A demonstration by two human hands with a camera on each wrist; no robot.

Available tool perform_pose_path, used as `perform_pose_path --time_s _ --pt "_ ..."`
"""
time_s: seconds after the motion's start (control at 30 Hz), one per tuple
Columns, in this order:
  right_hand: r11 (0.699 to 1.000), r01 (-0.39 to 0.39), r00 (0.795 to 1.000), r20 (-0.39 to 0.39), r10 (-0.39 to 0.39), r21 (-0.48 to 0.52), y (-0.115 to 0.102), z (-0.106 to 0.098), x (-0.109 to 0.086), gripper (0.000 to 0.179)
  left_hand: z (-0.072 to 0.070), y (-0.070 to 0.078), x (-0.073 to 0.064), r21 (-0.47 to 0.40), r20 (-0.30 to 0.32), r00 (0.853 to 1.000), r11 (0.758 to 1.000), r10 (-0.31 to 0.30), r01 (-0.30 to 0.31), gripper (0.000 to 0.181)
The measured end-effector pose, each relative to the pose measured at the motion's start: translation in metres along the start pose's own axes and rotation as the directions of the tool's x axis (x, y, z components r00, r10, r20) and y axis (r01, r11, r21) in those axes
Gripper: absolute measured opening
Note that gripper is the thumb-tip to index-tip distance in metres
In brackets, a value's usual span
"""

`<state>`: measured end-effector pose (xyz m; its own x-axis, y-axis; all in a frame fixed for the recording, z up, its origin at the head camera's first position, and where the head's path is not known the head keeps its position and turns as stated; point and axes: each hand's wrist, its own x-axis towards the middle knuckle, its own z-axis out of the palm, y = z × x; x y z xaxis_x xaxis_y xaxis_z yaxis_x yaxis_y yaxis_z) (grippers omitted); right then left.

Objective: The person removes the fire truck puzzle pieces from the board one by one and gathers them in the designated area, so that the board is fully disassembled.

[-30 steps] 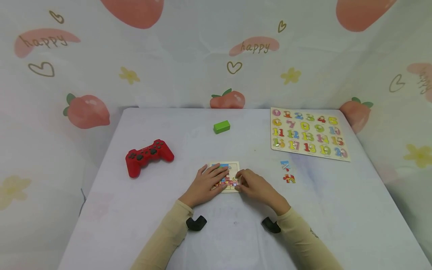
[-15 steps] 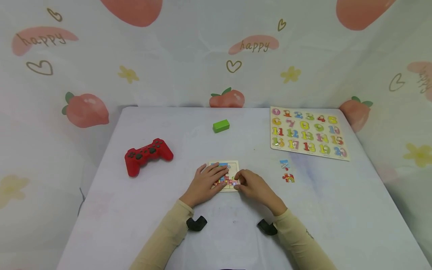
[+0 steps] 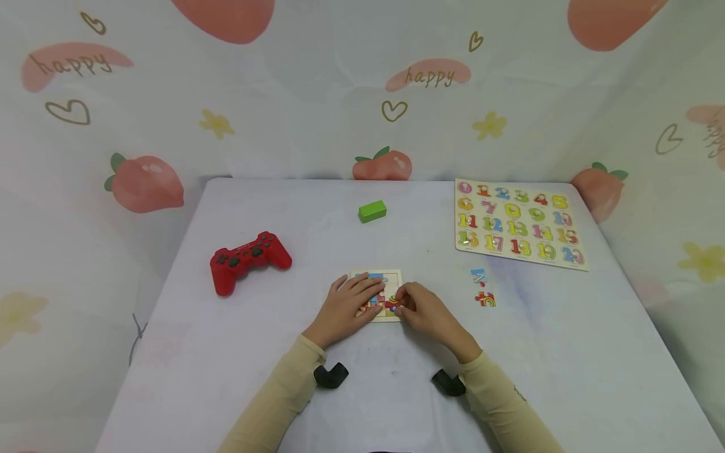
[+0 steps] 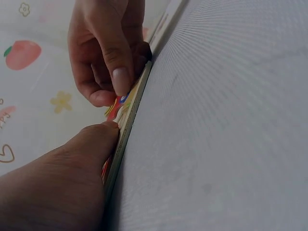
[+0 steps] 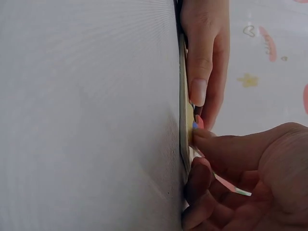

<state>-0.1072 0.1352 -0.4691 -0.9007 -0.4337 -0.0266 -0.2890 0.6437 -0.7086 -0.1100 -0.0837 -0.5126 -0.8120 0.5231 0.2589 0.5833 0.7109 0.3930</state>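
Note:
In the head view, my left hand (image 3: 343,311) lies with its fingers spread over a small square jigsaw puzzle board (image 3: 393,278). Its fingers hide much of the board's left half. At the board's right side, my right hand (image 3: 433,316) pinches a red and yellow puzzle piece (image 3: 392,303). In the right wrist view that puzzle piece (image 5: 231,185) stands tilted up from the board, between thumb and fingers. Two loose puzzle pieces, one blue and white (image 3: 478,276) and one red with a rainbow arc (image 3: 485,299), lie right of the right hand.
A number puzzle board (image 3: 521,224) lies at the back right of the white table. Towards the back middle is a green block (image 3: 372,212). A red game controller (image 3: 250,262) rests on the left. Black wrist mounts (image 3: 331,375) sit by both sleeves.
The red and yellow piece has tipped up from the board in my right fingers. My left hand has stayed in place, and both loose pieces lie where they were.

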Motion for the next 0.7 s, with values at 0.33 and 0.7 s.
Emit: perform_pose_path --time_s 0.33,0.7 --pt "0.998 -0.057 0.998 -0.009 0.057 0.023 -0.0018 -0.001 0.0016 0.004 0.0017 -0.0022 0.0003 0.008 0.018 1.0 1.0 -0.005 0.005 0.049" --pt "1.0 -0.015 1.0 -0.024 0.016 0.025 0.0043 -0.0087 -0.0013 0.004 0.004 -0.0039 0.0005 0.031 0.049 0.999 0.999 -0.024 0.022 0.051"
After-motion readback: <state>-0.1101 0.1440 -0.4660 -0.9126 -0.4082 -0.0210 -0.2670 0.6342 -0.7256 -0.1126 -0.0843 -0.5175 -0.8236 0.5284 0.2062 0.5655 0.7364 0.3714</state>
